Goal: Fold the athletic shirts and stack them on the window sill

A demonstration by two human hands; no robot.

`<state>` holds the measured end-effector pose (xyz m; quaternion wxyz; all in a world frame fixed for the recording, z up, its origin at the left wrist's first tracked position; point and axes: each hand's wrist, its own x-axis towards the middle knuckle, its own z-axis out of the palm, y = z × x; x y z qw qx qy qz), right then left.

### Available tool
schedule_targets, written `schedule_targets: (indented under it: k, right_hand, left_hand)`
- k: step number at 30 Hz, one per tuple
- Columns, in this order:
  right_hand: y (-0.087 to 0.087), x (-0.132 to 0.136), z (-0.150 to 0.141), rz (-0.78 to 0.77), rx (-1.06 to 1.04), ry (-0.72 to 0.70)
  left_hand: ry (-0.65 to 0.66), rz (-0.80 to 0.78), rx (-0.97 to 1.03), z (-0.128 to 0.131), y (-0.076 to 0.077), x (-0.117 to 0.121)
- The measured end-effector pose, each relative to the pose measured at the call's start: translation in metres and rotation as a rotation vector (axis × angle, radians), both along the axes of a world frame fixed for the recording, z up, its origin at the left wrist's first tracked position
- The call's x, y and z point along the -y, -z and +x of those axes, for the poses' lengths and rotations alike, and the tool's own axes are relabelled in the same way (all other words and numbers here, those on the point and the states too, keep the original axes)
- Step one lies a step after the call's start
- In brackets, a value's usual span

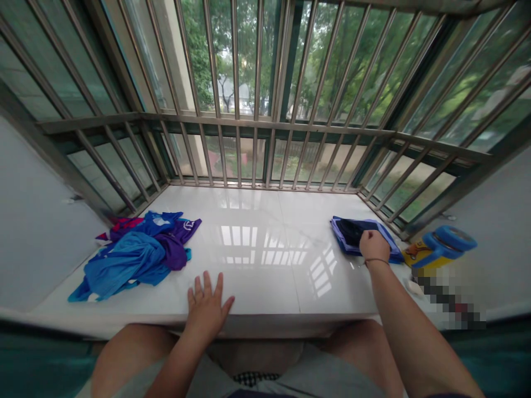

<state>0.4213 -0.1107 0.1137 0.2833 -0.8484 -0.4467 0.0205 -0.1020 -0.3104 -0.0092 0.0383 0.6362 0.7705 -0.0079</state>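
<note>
Sill (249,221) holds crosswise purple cloth (342,244) under curled right fingers (369,237); left fingers (218,284) splay empty.

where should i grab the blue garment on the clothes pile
Probably by the loose corner of the blue garment at the pile's front left, coming from your side with the left hand. That corner trails out flat, away from the purple cloth, so it should lift free.

A: Which colours are seen around the white sill (257,221), anyone?

B: Royal blue and purple at nine on the clothes pile (136,254), lavender and black at two on the folded cloth (352,235), and black-and-white check at six on the fabric (255,378), lol.
</note>
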Motion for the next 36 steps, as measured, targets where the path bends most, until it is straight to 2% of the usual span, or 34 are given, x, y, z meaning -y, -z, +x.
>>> schedule_targets:
  k: [3,5,7,9,10,13,15,18,20,24,28,32,36]
  right_hand:
    - [-0.01,0.013,-0.004,0.17,-0.121,-0.006]
    - [-0.019,0.029,-0.019,0.395,-0.391,-0.09]
    - [-0.029,0.054,-0.043,0.625,-0.708,-0.233]
    - [-0.04,0.084,-0.071,0.689,-0.822,-0.382]
    - [-0.045,0.1,-0.085,0.655,-0.794,-0.451]
    - [-0.056,0.143,-0.122,0.421,-0.556,-0.643]
    - [-0.058,0.162,-0.14,0.301,-0.441,-0.709]
    - [-0.06,0.179,-0.162,0.234,-0.441,-0.716]
    - [-0.062,0.19,-0.177,0.182,-0.5,-0.732]
    - [-0.065,0.218,-0.209,0.045,-0.657,-0.824]
    - [-0.066,0.24,-0.231,0.03,-0.658,-0.911]
    - [-0.068,0.246,-0.234,0.068,-0.673,-0.911]
    - [-0.069,0.246,-0.226,0.09,-0.739,-0.732]
  left_hand:
    - [-0.004,0.018,-0.008,0.001,-0.001,0.0]
    - [-0.019,0.013,0.02,0.0,-0.008,-0.002]
    - [-0.017,0.0,0.114,0.002,-0.022,-0.003]
    - [0.034,-0.013,0.337,0.007,-0.042,-0.001]
    - [0.071,-0.012,0.493,0.012,-0.054,0.002]
    - [0.126,0.078,0.924,0.03,-0.092,0.016]
    - [0.13,0.223,1.01,0.042,-0.113,0.027]
    - [0.191,0.385,0.983,0.058,-0.133,0.041]
    - [0.243,0.372,0.999,0.07,-0.139,0.049]
    - [0.307,0.231,1.021,0.099,-0.144,0.064]
    - [0.312,0.108,1.024,0.118,-0.152,0.069]
    - [0.274,0.065,1.052,0.113,-0.163,0.066]
    - [0.28,0.025,0.968,0.094,-0.167,0.058]
